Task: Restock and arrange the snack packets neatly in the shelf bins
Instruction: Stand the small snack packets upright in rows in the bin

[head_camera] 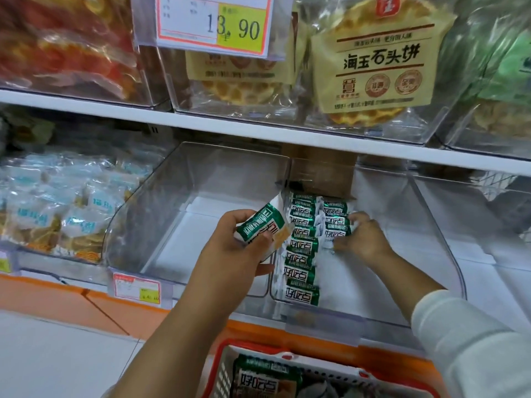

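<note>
My left hand [242,248] grips a green-and-white snack packet [260,225] tilted over the divider between two clear bins. Inside the right clear bin [448,254], a row of the same green packets [301,254] stands on edge along the left wall, with a second short row [334,219] beside it. My right hand [362,239] reaches into that bin and pinches the packets of the second row. More green packets [258,380] lie in a red basket [218,366] at the bottom edge.
The clear bin [149,225] to the left holds nothing. Further left is a bin of pale blue packets [57,214]. A cardboard box [321,173] sits at the back of the right bin. The upper shelf [258,124] carries flat cake packs [373,61] and a price tag [215,21].
</note>
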